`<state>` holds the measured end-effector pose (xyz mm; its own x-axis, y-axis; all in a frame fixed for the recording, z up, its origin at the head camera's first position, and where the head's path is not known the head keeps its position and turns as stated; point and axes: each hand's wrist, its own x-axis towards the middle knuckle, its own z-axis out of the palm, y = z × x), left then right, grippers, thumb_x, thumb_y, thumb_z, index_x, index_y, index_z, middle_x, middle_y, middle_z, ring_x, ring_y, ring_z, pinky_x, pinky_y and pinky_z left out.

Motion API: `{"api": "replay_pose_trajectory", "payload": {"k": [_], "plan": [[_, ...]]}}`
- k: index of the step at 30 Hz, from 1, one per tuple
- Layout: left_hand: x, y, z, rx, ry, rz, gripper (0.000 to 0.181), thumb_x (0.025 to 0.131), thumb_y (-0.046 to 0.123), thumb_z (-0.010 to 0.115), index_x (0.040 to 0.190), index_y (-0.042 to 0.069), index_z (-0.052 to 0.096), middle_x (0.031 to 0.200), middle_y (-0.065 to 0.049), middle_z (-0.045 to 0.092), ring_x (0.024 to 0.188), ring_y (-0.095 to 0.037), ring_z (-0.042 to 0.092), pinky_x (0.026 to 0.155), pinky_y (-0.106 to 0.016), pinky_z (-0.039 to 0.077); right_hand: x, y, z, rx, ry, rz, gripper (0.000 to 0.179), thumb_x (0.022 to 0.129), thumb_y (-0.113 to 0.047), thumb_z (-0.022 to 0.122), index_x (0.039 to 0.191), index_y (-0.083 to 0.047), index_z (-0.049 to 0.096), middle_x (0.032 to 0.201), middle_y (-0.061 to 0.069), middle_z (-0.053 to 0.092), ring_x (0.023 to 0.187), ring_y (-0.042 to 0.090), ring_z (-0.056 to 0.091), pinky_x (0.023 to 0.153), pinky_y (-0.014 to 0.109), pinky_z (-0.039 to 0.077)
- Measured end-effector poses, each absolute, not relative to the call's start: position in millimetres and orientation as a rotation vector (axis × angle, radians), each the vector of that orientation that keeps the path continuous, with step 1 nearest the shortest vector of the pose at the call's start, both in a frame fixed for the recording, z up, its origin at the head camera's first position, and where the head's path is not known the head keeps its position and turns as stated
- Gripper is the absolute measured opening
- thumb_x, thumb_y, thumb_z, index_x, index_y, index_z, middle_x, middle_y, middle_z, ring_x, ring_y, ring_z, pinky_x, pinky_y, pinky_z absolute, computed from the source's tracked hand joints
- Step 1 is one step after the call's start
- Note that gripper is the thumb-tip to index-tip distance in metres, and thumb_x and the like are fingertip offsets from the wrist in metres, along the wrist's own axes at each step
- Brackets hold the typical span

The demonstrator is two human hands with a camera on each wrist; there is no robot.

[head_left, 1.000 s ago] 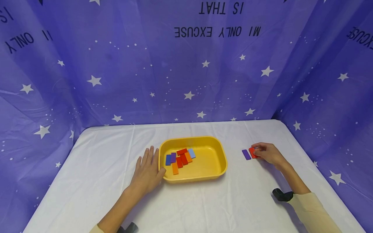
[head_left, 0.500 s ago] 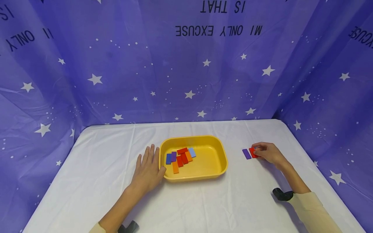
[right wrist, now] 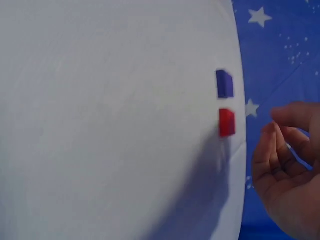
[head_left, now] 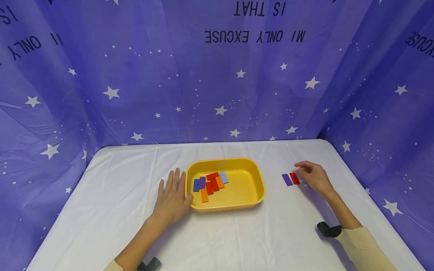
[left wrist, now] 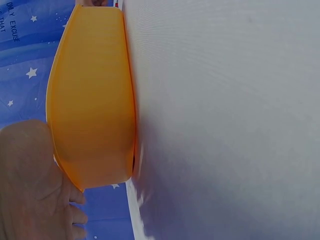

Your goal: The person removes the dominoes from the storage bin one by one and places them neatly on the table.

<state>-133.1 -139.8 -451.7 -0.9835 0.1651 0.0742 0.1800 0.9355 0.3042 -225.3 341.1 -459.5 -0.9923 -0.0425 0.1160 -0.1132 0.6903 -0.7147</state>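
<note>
The left hand (head_left: 172,201) lies with straight, slightly spread fingers against the left side of a yellow tray (head_left: 237,205), its thumb on the rim. In the left wrist view, the palm (left wrist: 32,185) overlaps the tray's outer wall (left wrist: 95,95). On the white cloth to the right, a purple tile (head_left: 287,179) and a red tile (head_left: 294,178) lie side by side with a narrow gap. The right hand (head_left: 315,178) hovers just right of the red tile, fingers loosely bent and holding nothing. The right wrist view shows it apart from both tiles.
Inside the tray, several tiles are bunched at the left: red ones (head_left: 209,188), orange ones (head_left: 204,195), a blue one (head_left: 196,185), a purple one (head_left: 202,183) and a light blue one (head_left: 223,177). A star-patterned purple curtain (head_left: 190,90) surrounds the table (head_left: 230,241).
The right hand has let go of the red tile and lifted slightly away to the right, leaving it beside the purple tile. The left hand and tray have stayed put.
</note>
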Motion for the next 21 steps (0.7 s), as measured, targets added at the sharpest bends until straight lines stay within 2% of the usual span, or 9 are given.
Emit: {"api": "replay_pose_trajectory", "payload": {"k": [5, 9, 15, 21], "plan": [[-133, -140, -452, -0.272, -3.038, -0.475, 0.074, 0.096, 0.031, 0.051, 0.155, -0.005, 0.025, 0.163, -0.024, 0.015, 0.149, -0.041, 0.007, 0.114, -0.064, 0.005, -222, 323, -447, 0.238, -2.704, 1.320, 0.026, 0.096, -0.010, 0.065, 0.117, 0.006, 0.067, 0.094, 0.016, 0.067, 0.079, 0.014, 0.062, 0.067, 0.016, 0.049], [-133, -140, -452, -0.274, -3.035, -0.473, 0.074, 0.095, 0.031, 0.051, 0.155, -0.004, 0.026, 0.163, -0.023, 0.015, 0.149, -0.042, 0.007, 0.114, -0.065, 0.005, -219, 304, -435, 0.298, -2.658, 1.413, 0.025, 0.095, -0.008, 0.065, 0.116, 0.005, 0.067, 0.095, 0.017, 0.067, 0.082, 0.017, 0.065, 0.070, 0.016, 0.051], [-133, -140, -452, -0.270, -3.036, -0.458, 0.074, 0.095, 0.031, 0.051, 0.155, -0.004, 0.026, 0.162, -0.024, 0.015, 0.149, -0.043, 0.007, 0.113, -0.066, 0.005, -216, 275, -419, 0.390, -2.631, 1.480, 0.020, 0.096, -0.009, 0.064, 0.114, 0.000, 0.069, 0.093, 0.014, 0.068, 0.078, 0.015, 0.064, 0.071, 0.022, 0.055], [-132, -140, -451, -0.268, -3.031, -0.452, 0.073, 0.096, 0.031, 0.051, 0.155, -0.004, 0.027, 0.162, -0.026, 0.015, 0.149, -0.044, 0.007, 0.112, -0.067, 0.003, -212, 246, -404, 0.511, -2.598, 1.578, 0.019, 0.095, -0.009, 0.066, 0.112, -0.002, 0.070, 0.092, 0.016, 0.066, 0.075, 0.023, 0.062, 0.066, 0.024, 0.054]]}}
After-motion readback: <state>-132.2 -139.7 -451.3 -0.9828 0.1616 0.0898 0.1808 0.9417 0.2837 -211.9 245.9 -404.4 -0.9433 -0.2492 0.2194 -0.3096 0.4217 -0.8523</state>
